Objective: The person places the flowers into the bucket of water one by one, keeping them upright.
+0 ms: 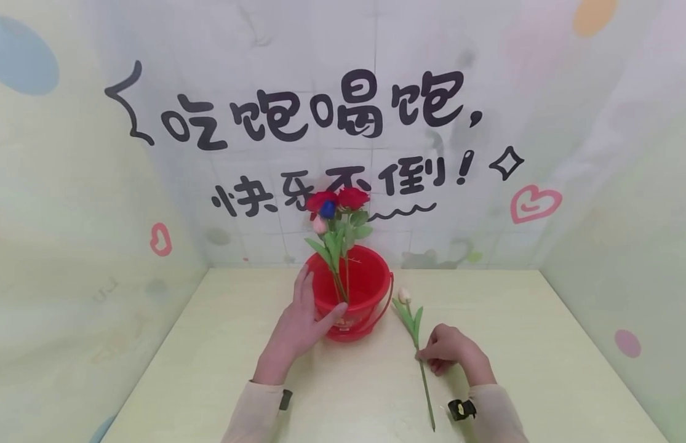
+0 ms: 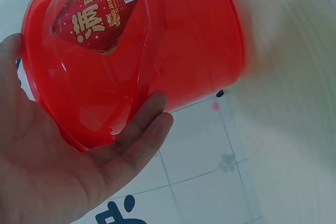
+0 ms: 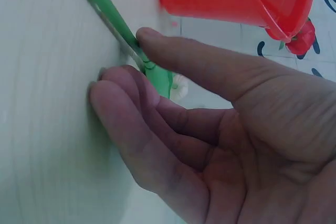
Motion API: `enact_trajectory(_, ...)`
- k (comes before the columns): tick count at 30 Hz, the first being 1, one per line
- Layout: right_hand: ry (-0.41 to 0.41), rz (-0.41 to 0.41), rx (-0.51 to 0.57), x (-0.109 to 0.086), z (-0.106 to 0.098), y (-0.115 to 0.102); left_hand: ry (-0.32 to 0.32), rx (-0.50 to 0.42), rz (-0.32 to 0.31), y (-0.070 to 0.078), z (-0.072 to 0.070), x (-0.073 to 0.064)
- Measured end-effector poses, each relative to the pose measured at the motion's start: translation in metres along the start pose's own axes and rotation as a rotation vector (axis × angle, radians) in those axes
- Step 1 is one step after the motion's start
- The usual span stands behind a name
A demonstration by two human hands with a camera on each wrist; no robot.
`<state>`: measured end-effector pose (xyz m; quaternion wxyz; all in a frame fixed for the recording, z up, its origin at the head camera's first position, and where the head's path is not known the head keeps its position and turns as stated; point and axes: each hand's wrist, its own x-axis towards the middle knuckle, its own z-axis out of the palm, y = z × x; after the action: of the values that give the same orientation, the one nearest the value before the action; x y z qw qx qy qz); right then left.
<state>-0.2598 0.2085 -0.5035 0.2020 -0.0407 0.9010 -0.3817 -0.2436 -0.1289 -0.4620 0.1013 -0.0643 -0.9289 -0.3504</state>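
Note:
A red plastic bucket (image 1: 373,271) stands upright near the back wall. My left hand (image 1: 298,323) lies against its left side with spread, fairly straight fingers (image 2: 142,135), the thumb at the front rim. Inside the bucket, artificial flowers (image 1: 334,237) lean left: red blooms, a blue one and a pink bud above green leaves. To the right of the bucket, my right hand (image 1: 448,351) pinches the stem of a pale pink artificial tulip (image 1: 416,329) between thumb and fingers, low over the table. Its bud points toward the back wall, its stem end toward me.
The pale table (image 1: 232,344) meets a back wall (image 1: 254,246) covered with black lettering and drawings. Printed side walls stand to the left and right. A thin red handle (image 1: 390,295) hangs down the bucket's right side, and a label (image 2: 97,17) is stuck on its outside.

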Motion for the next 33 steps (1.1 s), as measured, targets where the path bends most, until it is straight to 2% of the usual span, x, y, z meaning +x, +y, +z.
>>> enact_trajectory(5, -0.058, -0.015, 0.001, -0.001, 0.003, -0.003, 0.003, -0.002, 0.001, 0.000, 0.000, 0.000)
enact_trajectory(9, -0.064, -0.042, 0.009, 0.000, 0.004, -0.003, 0.002, 0.007, 0.002, -0.001, 0.000, 0.000)
enact_trajectory(16, 0.026, -0.090, 0.082, 0.004, -0.004, 0.007, 0.006, 0.001, 0.011, -0.002, 0.001, 0.001)
enact_trajectory(24, 0.103, -0.214, 0.297, 0.005, -0.023, 0.015, 0.003, 0.008, 0.019, -0.002, 0.002, 0.000)
enact_trajectory(28, 0.147, -0.306, 0.378, -0.001, -0.041, 0.003, 0.005, 0.011, 0.019, -0.002, 0.002, 0.000)
enact_trajectory(33, 0.218, -0.395, 0.407, -0.007, -0.067, -0.032, 0.011, 0.011, 0.022, -0.003, 0.003, 0.002)
